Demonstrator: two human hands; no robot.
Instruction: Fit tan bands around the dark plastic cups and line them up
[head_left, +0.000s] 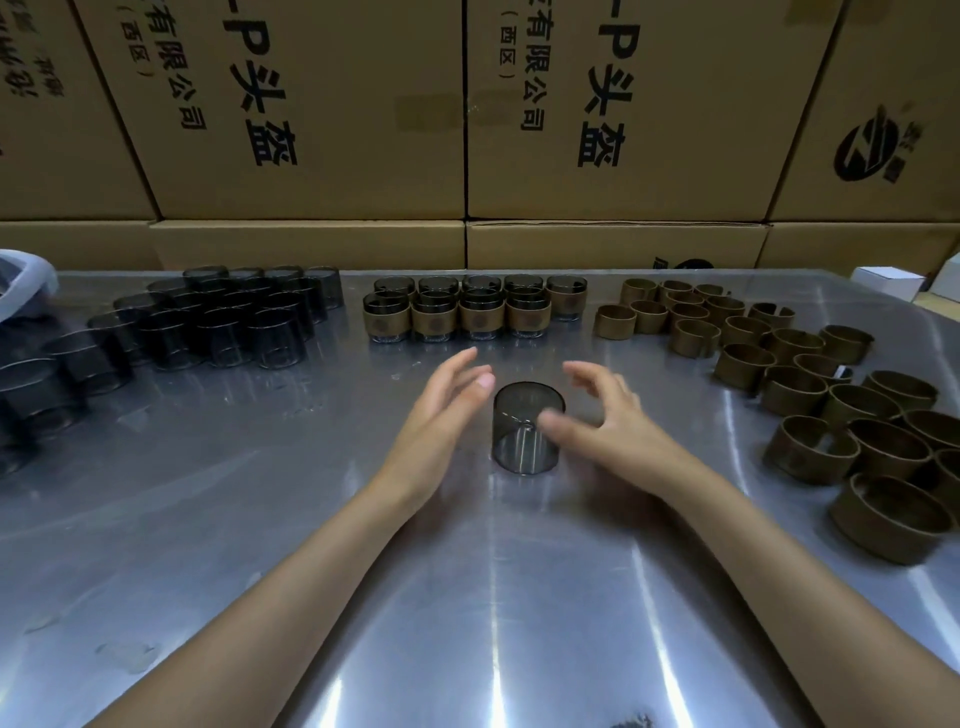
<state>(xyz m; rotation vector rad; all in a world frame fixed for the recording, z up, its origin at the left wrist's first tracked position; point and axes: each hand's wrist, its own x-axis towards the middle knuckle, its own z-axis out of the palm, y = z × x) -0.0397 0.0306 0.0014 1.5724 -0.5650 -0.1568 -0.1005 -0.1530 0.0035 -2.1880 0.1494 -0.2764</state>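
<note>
A single dark see-through cup (525, 415) stands upright in the middle of the metal table (260, 519), bare of any band. My left hand (448, 410) hovers just left of it with fingers relaxed and holds nothing. My right hand (602, 415) is just right of the cup, fingers spread, its blurred thumb in front of the cup's side. Several banded cups (460, 312) stand in rows at the back centre. Bare dark cups (218, 317) crowd the back left. Loose tan bands (810, 384) lie scattered on the right.
Stacked cardboard boxes (467, 130) form a wall behind the table. A plastic bag (23, 280) sits at the far left edge. Small white boxes (893, 280) lie at the back right.
</note>
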